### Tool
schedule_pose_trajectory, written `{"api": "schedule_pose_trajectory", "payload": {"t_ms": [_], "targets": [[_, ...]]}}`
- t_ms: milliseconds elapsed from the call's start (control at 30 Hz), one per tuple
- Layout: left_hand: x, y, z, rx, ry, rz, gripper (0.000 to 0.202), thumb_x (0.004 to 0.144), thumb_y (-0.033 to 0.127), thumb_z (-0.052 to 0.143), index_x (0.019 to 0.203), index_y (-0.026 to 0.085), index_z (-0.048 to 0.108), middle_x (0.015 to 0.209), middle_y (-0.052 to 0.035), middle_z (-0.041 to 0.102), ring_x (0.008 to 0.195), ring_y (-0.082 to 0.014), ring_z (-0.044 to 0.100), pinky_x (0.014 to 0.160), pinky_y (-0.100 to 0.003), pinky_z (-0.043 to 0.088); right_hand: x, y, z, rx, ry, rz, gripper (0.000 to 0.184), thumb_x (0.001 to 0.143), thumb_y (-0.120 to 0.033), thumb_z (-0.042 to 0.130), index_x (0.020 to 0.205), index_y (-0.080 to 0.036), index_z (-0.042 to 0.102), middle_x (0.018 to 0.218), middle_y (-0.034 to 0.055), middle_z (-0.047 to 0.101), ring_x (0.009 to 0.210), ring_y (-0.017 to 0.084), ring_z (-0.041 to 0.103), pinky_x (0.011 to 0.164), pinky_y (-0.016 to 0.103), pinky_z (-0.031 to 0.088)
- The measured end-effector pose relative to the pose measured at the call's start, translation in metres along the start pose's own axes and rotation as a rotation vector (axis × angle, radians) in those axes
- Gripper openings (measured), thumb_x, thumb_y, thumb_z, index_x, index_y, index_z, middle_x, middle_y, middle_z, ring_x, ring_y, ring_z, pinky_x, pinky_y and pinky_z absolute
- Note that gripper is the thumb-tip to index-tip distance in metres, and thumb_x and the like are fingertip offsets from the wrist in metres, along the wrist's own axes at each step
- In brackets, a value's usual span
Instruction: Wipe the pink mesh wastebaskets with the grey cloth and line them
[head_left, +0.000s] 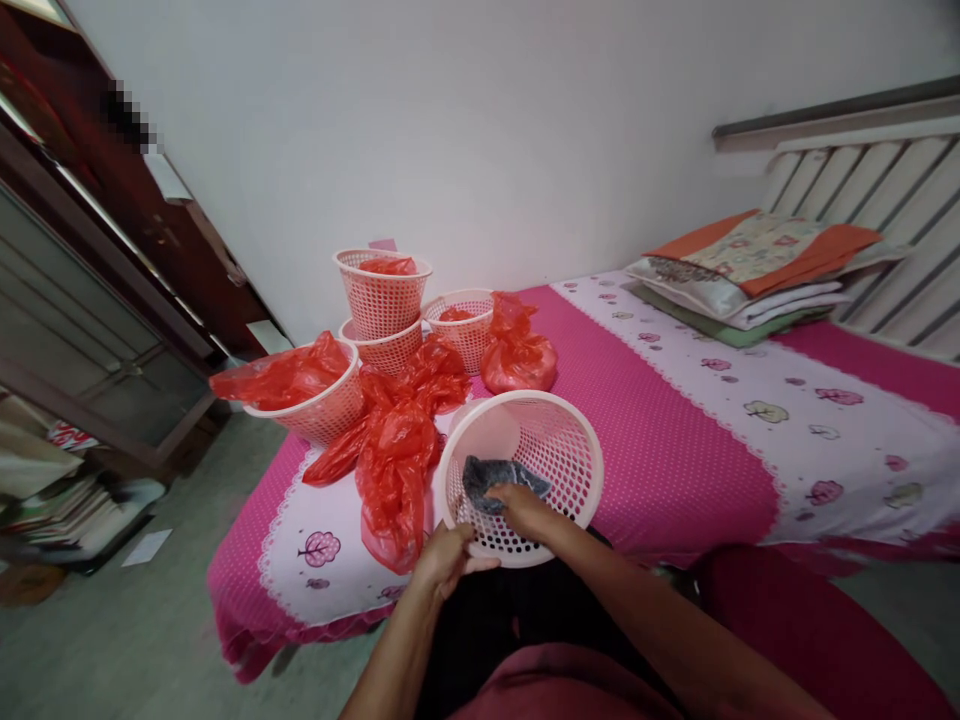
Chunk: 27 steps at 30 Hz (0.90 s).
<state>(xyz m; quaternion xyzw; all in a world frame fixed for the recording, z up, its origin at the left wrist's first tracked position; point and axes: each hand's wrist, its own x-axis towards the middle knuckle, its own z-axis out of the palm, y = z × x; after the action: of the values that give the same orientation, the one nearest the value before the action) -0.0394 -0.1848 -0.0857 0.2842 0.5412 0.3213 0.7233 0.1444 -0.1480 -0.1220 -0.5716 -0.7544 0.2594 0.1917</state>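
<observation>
A pale pink plastic basket [598, 450] with a perforated wall leans toward me at the bed's front edge, its opening facing up and my way. My left hand [448, 558] grips the rim at the lower left, fingers curled over it. Inside the basket, my right hand [523, 510] is closed on a dark grey cloth [486, 478], which lies against the inner wall. Some of the right fingers are hidden by the hand and cloth. Just left of the basket lies a crumpled red plastic bag [397, 460].
Behind stand more pink baskets: a stacked pair [382, 300], one at the back [471, 340] and one at left [322, 405], with red plastic in them. A knotted red bag [519, 355] sits near. Folded bedding [765, 265] lies right; a dark red round seat [795, 630] is beside me.
</observation>
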Motion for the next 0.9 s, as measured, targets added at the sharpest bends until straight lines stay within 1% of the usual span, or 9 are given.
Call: {"api": "schedule_pose_trajectory", "payload": {"t_ms": [67,167,367,433,567,633,733,833,900], "targets": [[-0.001,0.002,0.000,0.019,-0.008,-0.001,0.068,0.073,0.009,0.072,0.139,0.014,0.059,0.095,-0.0085,0.080,0.084,-0.0232,0.077,0.073,-0.032,0.066,-0.023,-0.004,-0.005,-0.004,-0.043,-0.046,0.055,0.077,0.001,0.056,0.118,-0.024,0.082,0.128,0.0063,0.080,0.117,0.023,0.073,0.099,0.029,0.049],[-0.002,0.005,-0.001,0.024,-0.031,0.016,0.061,0.071,0.009,0.071,0.131,0.013,0.063,0.091,-0.0080,0.081,0.081,-0.0231,0.078,0.072,-0.032,0.066,-0.059,-0.009,-0.010,-0.096,-0.081,-0.095,0.049,0.087,-0.004,0.052,0.122,-0.025,0.079,0.124,0.0076,0.080,0.116,0.025,0.072,0.097,0.034,0.048],[-0.001,0.019,-0.007,0.000,-0.005,0.016,0.061,0.072,0.005,0.073,0.131,0.012,0.060,0.089,-0.0077,0.080,0.080,-0.0226,0.078,0.074,-0.036,0.068,-0.108,-0.001,-0.018,-0.487,0.003,-0.028,0.031,0.094,-0.009,0.054,0.101,-0.026,0.080,0.109,0.0123,0.079,0.106,0.031,0.070,0.096,0.045,0.044],[0.001,0.025,-0.008,-0.007,0.008,0.023,0.059,0.075,0.003,0.070,0.131,0.013,0.059,0.091,-0.0077,0.080,0.080,-0.0225,0.078,0.075,-0.037,0.069,-0.112,0.004,-0.022,-0.571,0.070,-0.026,0.031,0.095,-0.009,0.055,0.101,-0.026,0.081,0.115,0.0143,0.079,0.113,0.034,0.068,0.102,0.050,0.042],[0.004,0.040,-0.011,0.008,0.002,0.036,0.041,0.083,0.005,0.065,0.124,0.013,0.062,0.095,-0.0095,0.080,0.082,-0.0212,0.078,0.074,-0.035,0.068,-0.103,0.004,-0.026,-0.632,0.182,-0.058,0.039,0.096,-0.006,0.056,0.123,-0.024,0.077,0.135,0.0151,0.074,0.132,0.035,0.060,0.114,0.054,0.035],[0.007,0.048,-0.015,0.042,-0.016,0.041,0.030,0.088,0.013,0.068,0.118,0.012,0.064,0.096,-0.0114,0.080,0.079,-0.0208,0.077,0.069,-0.032,0.067,-0.095,0.000,-0.030,-0.625,0.180,-0.042,0.037,0.097,-0.006,0.055,0.124,-0.023,0.075,0.131,0.0147,0.075,0.127,0.034,0.063,0.111,0.053,0.037],[0.009,0.054,-0.020,0.109,-0.025,0.093,0.029,0.095,0.028,0.070,0.119,0.012,0.065,0.100,-0.0135,0.079,0.072,-0.0205,0.076,0.061,-0.029,0.063,-0.085,-0.009,-0.040,-0.594,0.135,-0.061,0.029,0.100,-0.008,0.053,0.114,-0.022,0.075,0.117,0.0122,0.077,0.116,0.032,0.066,0.103,0.049,0.040],[0.008,0.045,-0.017,0.109,0.009,0.173,0.035,0.095,0.033,0.073,0.122,0.015,0.060,0.100,-0.0123,0.079,0.069,-0.0208,0.076,0.063,-0.031,0.062,-0.080,-0.020,-0.045,-0.548,0.127,-0.110,0.022,0.100,-0.011,0.058,0.113,-0.022,0.072,0.115,0.0109,0.076,0.114,0.032,0.064,0.099,0.047,0.040],[0.005,0.030,-0.009,0.054,-0.028,0.170,0.044,0.089,0.036,0.081,0.122,0.017,0.060,0.098,-0.0112,0.079,0.074,-0.0222,0.078,0.069,-0.033,0.063,-0.079,-0.031,-0.040,-0.488,0.143,-0.118,0.020,0.097,-0.015,0.065,0.115,-0.022,0.070,0.116,0.0109,0.075,0.113,0.032,0.063,0.098,0.046,0.039]]}}
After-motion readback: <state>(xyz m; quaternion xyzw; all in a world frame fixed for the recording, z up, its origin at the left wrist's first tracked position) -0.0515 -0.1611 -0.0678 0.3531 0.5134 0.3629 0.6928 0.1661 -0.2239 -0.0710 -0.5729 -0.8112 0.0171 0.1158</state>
